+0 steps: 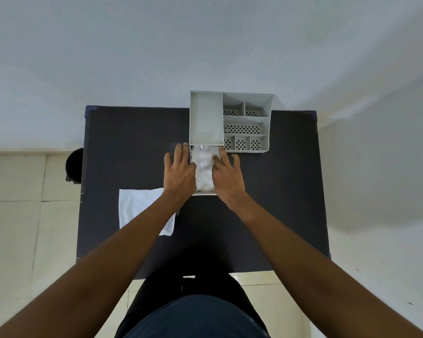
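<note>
A grey desk organiser [206, 118] with several perforated compartments [242, 129] stands at the far edge of the dark table [279, 191]. Its drawer [204, 193] is pulled out towards me and holds white items in clear wrapping [204, 164]. My left hand [180, 172] lies along the drawer's left side, fingers straight, its thumb at the contents. On the drawer's right side is my right hand [227, 176], fingers spread, with the thumb and forefinger touching the wrapped items. Neither hand grips anything.
A white cloth [137, 203] lies flat on the table's left part, partly under my left forearm. A black bin [75, 164] stands on the tiled floor beside the table's left edge. A pale wall rises just behind the table.
</note>
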